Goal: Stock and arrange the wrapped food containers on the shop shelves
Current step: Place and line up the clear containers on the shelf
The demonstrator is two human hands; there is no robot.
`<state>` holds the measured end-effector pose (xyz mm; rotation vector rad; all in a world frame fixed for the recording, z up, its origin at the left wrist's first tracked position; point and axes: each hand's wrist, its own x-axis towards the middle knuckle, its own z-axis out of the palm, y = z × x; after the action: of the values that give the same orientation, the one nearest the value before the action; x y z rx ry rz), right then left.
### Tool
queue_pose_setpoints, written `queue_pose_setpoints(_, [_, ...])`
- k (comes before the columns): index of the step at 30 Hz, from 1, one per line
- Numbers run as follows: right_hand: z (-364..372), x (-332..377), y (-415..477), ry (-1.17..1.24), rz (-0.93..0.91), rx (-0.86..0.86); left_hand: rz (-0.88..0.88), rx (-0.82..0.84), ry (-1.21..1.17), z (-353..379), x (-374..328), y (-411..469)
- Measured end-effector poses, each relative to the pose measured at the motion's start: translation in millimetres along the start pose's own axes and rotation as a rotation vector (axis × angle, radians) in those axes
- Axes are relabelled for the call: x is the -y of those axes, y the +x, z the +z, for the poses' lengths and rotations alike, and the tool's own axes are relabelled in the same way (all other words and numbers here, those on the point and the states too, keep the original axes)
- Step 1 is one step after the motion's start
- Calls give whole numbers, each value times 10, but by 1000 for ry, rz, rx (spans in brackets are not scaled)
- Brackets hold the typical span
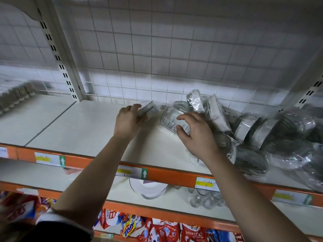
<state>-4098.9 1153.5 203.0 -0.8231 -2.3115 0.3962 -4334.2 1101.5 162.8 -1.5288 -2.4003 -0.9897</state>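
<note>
Both my arms reach onto the upper white shelf (83, 126). My left hand (128, 120) grips a wrapped container with a white lid (147, 109), blurred, near the shelf's back. My right hand (195, 135) curls its fingers round a clear ribbed glass container (170, 118) lying tilted on its side, a label on its base. To the right lies a jumbled heap of plastic-wrapped containers (258, 135) with white lids, some on edge, some leaning on one another.
A wire grid back panel (157, 58) closes the shelf behind. Orange shelf edges (162, 173) carry price labels. The shelf below holds a glass plate (148, 188) and small glass jars (204, 198). Colourful packets (157, 227) hang lowest. Slotted uprights (59, 62) stand left and right.
</note>
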Motion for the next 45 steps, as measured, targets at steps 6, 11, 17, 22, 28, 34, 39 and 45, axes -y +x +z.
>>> queue_pose_setpoints(6, [99,-85,184,-222,-24,189,52,12,292,-46,168,-250])
queue_pose_setpoints(11, [214,-163,323,-484,13,307,-20,13,99,6,199,-313])
queue_pose_setpoints(17, [306,-198,342,-475,11,349,-24,131,40,37,256,-306])
queue_pose_setpoints(22, [272,-203,353,-263,-19,255,-23,-51,34,-66,183,-510])
queue_pose_setpoints(28, [139,-37,370,19,3,8,32,-203,35,-263,17,-627])
queue_pose_setpoints(34, [-264,40,204,13,-74,-105,79,-327,-30,-438,-444,-687])
queue_pose_setpoints(39, [-761,-79,-211,11,-15,-241,181,-353,-42,-455,-1102,-829])
queue_pose_setpoints(45, [-1505,-507,-904,-20,25,-346,249,-370,-43,-264,-1956,-1269])
